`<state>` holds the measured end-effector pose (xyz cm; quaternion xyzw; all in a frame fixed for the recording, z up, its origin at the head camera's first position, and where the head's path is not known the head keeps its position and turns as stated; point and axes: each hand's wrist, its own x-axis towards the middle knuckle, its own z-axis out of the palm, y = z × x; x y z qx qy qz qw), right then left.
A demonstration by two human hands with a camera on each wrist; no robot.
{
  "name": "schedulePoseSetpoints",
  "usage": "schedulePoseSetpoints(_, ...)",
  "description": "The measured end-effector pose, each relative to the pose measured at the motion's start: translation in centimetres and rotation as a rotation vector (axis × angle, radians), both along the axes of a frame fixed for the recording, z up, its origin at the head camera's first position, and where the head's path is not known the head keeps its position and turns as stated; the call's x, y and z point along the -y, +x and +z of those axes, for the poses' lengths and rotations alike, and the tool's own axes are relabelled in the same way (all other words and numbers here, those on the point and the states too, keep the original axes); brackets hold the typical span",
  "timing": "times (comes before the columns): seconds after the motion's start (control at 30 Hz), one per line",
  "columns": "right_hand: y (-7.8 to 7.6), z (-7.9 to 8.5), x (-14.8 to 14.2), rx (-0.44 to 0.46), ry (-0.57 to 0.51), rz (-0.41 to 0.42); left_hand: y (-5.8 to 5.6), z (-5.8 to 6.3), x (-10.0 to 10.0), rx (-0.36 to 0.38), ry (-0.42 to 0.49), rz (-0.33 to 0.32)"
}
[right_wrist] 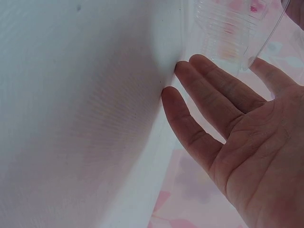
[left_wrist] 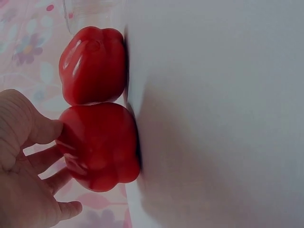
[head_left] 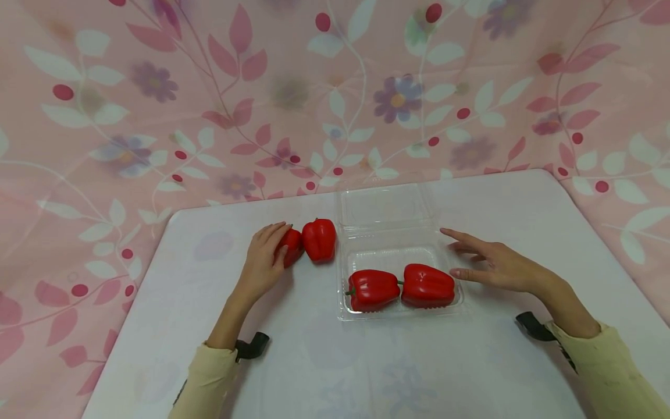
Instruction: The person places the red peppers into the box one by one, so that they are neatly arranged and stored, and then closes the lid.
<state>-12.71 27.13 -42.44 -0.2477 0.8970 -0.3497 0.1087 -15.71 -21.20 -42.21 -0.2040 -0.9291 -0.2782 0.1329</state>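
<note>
My left hand (head_left: 265, 256) grips a red bell pepper (head_left: 293, 249) on the table, left of the container. In the left wrist view, the thumb lies against the near side of this bell pepper (left_wrist: 99, 147), and some fingers reach behind it. A second red bell pepper (head_left: 319, 240) sits right beside it. Two more red bell peppers (head_left: 373, 290) lie on their sides in the front of a clear plastic clamshell container (head_left: 342, 314). Just off the container's right side, my right hand (head_left: 497, 265) holds nothing, its fingers spread and fairly straight.
The container's lid (head_left: 384, 206) is folded back toward the rear of the white-covered table (head_left: 309, 372). Behind the table's far edge hangs a pink floral cloth (head_left: 335, 87). A dark wrist-worn device (head_left: 253, 346) sticks out beside the left wrist, and another (head_left: 535, 327) beside the right.
</note>
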Motion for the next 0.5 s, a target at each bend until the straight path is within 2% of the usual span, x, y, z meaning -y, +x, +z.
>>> schedulePoseSetpoints(0.23, -0.03, 0.01, 0.03, -0.004, -0.002, 0.002, 0.44, 0.65, 0.30, 0.006, -0.044, 0.060)
schedulePoseSetpoints(0.5, 0.05, 0.04, 0.12, 0.003, 0.010, -0.010, 0.94, 0.98, 0.81, 0.052, -0.035, 0.153)
